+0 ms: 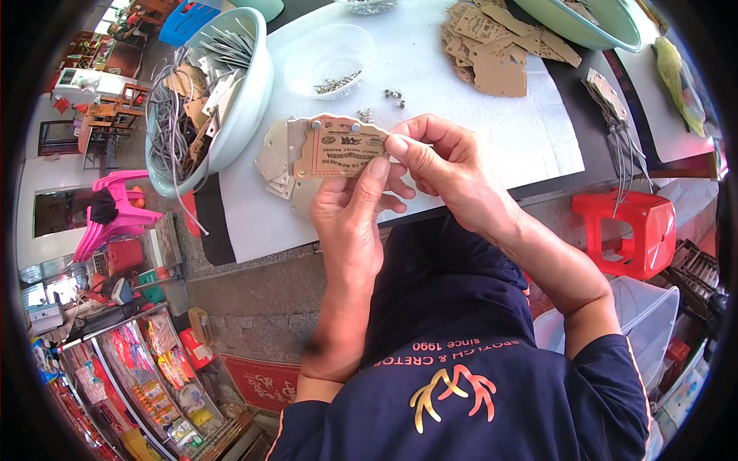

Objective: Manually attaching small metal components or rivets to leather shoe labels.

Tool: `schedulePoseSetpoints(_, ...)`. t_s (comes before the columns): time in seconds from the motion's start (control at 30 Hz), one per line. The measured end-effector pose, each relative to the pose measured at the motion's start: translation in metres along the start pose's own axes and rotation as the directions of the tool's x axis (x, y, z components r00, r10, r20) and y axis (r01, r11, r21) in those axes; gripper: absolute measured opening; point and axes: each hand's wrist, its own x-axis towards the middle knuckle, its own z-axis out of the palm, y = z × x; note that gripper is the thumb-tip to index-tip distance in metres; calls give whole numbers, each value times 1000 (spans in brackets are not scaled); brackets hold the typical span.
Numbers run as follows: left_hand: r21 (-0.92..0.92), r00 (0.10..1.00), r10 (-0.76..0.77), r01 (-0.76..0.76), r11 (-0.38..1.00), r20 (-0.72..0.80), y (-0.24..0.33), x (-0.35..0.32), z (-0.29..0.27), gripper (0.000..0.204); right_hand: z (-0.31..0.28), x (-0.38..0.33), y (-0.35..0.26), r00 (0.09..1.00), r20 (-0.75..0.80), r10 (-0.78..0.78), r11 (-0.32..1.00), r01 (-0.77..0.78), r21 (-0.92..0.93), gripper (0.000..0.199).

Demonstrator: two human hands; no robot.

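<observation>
My left hand [354,207] grips a tan, wavy-edged printed plate [338,146] by its lower right part, thumb on the front. Two round silver fasteners [316,125] sit along the plate's upper edge. At the upper right corner, thumb and forefinger of my right hand [438,157] pinch the plate; whether a small fastener is between them is hidden. Pale plates [277,157] lie stacked behind it on the white sheet [254,219]. Just beyond are loose metal fasteners [394,95] and a clear plastic bowl [355,38] holding more of them.
On the left, a pale green basin [257,92] holds grey cords and plates. Tan plates [500,73] are piled at the far right, beside another green basin [615,34]. Corded plates [607,96] hang over the table's right edge above a red stool [638,219].
</observation>
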Motion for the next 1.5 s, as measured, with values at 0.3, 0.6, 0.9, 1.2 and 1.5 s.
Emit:
schedulePoseSetpoints(0.3,18,1000,-3,3,1000,3,5,-7,-2,19,1,-2,-5,996,-7,89,989,-88,119,22)
schedulePoseSetpoints(0.6,-76,998,-20,24,997,53,3,-5,-8,16,-3,1,-13,976,50,211,975,-214,59,20)
schedulePoseSetpoints(0.9,-22,988,-114,117,993,99,4,-6,-12,15,-3,-11,-10,997,-32,67,973,-72,-219,20)
schedulePoseSetpoints(1.2,-62,987,-123,130,989,106,3,-3,-13,16,-10,-6,-13,999,22,-36,983,39,-182,18)
schedulePoseSetpoints(1.5,-58,991,-91,97,994,99,-2,-3,-22,14,-50,46,-33,933,164,-320,501,314,-807,10)
